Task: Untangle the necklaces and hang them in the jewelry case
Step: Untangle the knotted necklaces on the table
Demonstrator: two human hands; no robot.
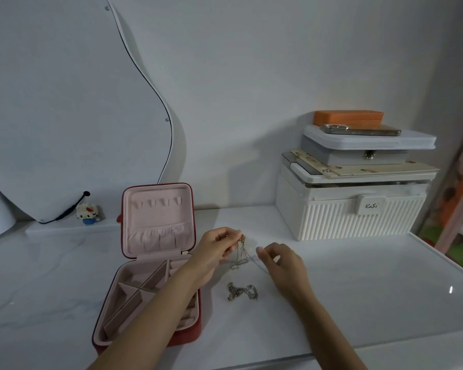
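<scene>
We pinch the tangled necklaces [241, 252] in our left hand [216, 251], lifted just right of the open red case [147, 265]; thin chains hang down from it. Our right hand [281, 265] pinches one fine strand, pulling it rightward. A second clump of chain [242, 291] lies on the white table [358, 289], nearer us

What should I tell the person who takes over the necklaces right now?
Left hand pinches the tangled necklaces above the table. Right hand pinches a thin chain pulled from that tangle.
The case stands open at the left; its lid hooks are bare.
A second clump lies on the table.
Done: nothing hung. Left: separate the chains, hang each one.
</scene>
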